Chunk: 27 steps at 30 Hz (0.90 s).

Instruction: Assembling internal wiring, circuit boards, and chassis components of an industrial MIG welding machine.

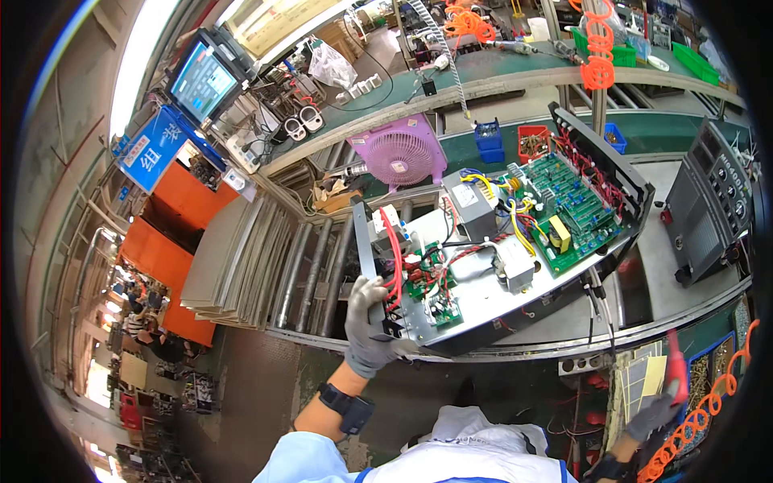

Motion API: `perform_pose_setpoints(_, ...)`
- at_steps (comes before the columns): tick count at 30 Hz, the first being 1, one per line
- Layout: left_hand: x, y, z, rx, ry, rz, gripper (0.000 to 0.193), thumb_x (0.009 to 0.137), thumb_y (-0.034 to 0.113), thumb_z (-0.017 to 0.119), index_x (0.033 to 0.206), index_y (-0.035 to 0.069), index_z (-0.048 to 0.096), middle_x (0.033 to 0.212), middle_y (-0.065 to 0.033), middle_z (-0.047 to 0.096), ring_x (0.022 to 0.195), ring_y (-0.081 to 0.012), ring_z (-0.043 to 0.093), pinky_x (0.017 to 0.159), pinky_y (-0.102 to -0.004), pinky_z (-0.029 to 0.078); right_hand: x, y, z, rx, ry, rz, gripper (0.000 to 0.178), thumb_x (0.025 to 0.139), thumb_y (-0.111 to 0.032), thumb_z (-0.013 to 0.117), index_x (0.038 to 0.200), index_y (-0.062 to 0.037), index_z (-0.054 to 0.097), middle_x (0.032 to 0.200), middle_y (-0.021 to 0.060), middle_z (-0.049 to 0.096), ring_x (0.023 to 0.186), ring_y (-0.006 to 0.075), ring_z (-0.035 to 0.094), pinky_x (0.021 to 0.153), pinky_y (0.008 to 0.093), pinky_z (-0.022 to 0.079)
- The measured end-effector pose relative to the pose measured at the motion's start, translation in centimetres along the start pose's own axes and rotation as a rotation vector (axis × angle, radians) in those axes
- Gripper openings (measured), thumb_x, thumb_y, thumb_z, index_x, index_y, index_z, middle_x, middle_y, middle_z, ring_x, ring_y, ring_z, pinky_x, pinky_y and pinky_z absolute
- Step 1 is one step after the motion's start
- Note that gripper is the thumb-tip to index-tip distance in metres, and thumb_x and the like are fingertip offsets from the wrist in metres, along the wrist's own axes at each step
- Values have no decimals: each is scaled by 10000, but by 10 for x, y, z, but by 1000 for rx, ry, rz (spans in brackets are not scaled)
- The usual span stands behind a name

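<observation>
My left hand [366,332], in a grey glove, has its fingers curled round the left end panel [364,245] of an open metal equipment chassis [419,320]. Inside the chassis sit a large green circuit board [576,201], a boxy grey transformer [469,209], smaller boards [439,302] and red, yellow and black wires. At the lower right, my gloved right hand [654,414] is closed on a slim red hand tool [676,366], held upright. The tool's exact kind is unclear, and its lower part is hidden by the hand.
An orange coiled hose [699,423] runs beside my right hand, near a blue-edged tray of small parts [713,370]. Another dark chassis [708,209] stands at right. Behind are a purple fan [398,153] and blue [489,143] and red bins [533,143]. Rollers [294,274] lie left.
</observation>
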<state>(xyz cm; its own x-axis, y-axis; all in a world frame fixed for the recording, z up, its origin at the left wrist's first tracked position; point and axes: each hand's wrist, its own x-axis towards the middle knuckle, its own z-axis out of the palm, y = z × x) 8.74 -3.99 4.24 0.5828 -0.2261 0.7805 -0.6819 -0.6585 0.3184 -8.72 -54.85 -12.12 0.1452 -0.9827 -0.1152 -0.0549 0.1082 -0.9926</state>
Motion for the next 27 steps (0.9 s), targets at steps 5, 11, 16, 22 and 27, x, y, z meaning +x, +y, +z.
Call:
perform_pose_setpoints(5, -3, -1, 18, -53, 54, 51, 1149, 453, 783, 686, 1242, 10, 371, 1082, -105, 559, 1078, -336, 554, 1047, -513, 304, -165, -93, 105, 530, -730, 39, 435, 810, -367, 619, 1070, -27, 543, 959, 63, 603, 839, 146, 580, 745, 287, 475)
perform_pose_setpoints(11, -2, -7, 8, -57, 65, 149, 1371, 439, 811, 654, 1431, 33, 116, 1084, -121, 559, 1057, -347, 565, 1033, -537, 310, -264, -162, 178, 501, -1204, -93, 369, 745, -188, 669, 1041, -11, 537, 956, 64, 589, 832, 130, 557, 760, 272, 457)
perform_pose_setpoints(16, -2, -12, 19, -63, 134, 176, 1350, 444, 870, 600, 1399, 10, 187, 1097, -65, 529, 1075, -309, 554, 1053, -525, 314, -290, -176, 198, 464, -1314, -3, 367, 727, -155, 769, 989, -19, 551, 881, 31, 602, 798, 95, 553, 737, 260, 458)
perform_pose_setpoints(22, -6, -13, 18, -11, 100, 156, 1339, 464, 881, 570, 1405, 24, 152, 1132, -68, 515, 1097, -322, 542, 1062, -538, 299, -298, -178, 204, 386, -1316, -118, 351, 719, -199, 794, 938, -33, 574, 834, 19, 609, 753, 79, 552, 687, 250, 468)
perform_pose_setpoints(27, -6, -11, 17, -30, 63, 167, 1363, 468, 856, 600, 1429, 53, 60, 1172, -74, 506, 1134, -327, 519, 1071, -549, 273, -298, -174, 209, 307, -1315, -371, 367, 667, -241, 835, 866, -40, 600, 771, 61, 621, 680, 137, 600, 632, 275, 482)
